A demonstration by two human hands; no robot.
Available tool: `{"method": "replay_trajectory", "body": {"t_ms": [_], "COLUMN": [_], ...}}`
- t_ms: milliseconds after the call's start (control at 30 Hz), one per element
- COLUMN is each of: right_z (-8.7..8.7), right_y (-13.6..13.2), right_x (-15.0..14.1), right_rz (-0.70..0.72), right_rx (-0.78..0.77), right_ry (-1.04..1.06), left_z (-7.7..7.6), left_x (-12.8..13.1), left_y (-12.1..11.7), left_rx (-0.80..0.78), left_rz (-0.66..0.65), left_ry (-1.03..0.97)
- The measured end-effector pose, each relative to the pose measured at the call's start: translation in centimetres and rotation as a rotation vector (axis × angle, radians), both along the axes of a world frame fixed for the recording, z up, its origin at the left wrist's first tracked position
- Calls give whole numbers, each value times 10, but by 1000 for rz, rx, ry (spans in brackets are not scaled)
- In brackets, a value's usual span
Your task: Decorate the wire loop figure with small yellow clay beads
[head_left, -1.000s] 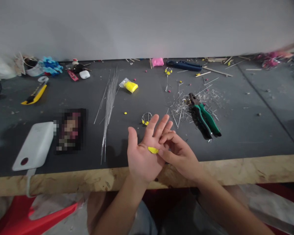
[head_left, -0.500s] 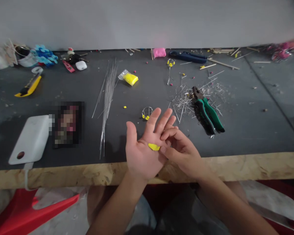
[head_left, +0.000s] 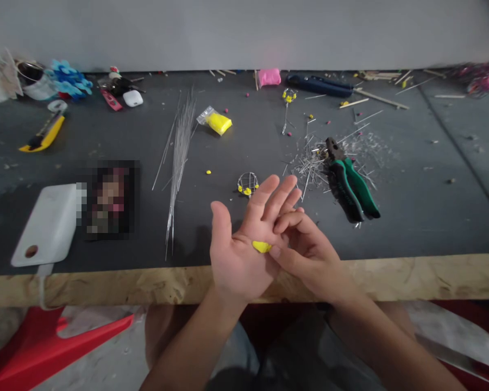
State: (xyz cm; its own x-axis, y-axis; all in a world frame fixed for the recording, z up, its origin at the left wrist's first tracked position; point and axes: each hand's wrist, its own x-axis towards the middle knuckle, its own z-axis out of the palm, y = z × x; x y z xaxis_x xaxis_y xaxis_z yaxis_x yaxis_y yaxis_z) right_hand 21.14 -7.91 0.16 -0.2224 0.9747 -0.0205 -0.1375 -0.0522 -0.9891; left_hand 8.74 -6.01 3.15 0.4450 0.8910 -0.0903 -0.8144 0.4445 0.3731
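My left hand [head_left: 238, 255] is held palm up over the table's front edge, fingers stretched out. A small flattened piece of yellow clay [head_left: 261, 246] lies on its palm. My right hand [head_left: 305, 252] lies against it from the right, fingers curled, with the thumb and fingertips pressed on the clay. Just beyond my fingertips a small wire cage with yellow beads [head_left: 248, 183] stands on the dark mat.
Green-handled pliers [head_left: 352, 184] lie among wire offcuts [head_left: 309, 163]. Left of my hands are a bundle of thin wires [head_left: 179, 157], a phone [head_left: 110, 198] and a white power bank [head_left: 46, 225]. Farther back lie a yellow clay packet [head_left: 219, 123], pink clay [head_left: 269, 77] and a yellow utility knife [head_left: 43, 133].
Both hands stay together with the clay between them and have drifted slightly right. The view has tilted, so the table items sit a little higher.
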Motion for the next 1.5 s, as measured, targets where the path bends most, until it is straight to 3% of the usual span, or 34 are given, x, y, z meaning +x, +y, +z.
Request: {"method": "replay_trajectory", "body": {"t_ms": [1500], "right_z": [-3], "right_y": [2], "right_x": [-3], "right_rz": [-12], "right_rx": [-49], "right_ry": [23], "left_z": [-2], "left_x": [3], "left_y": [0], "left_rx": [3], "left_rz": [53], "left_ry": [55]}}
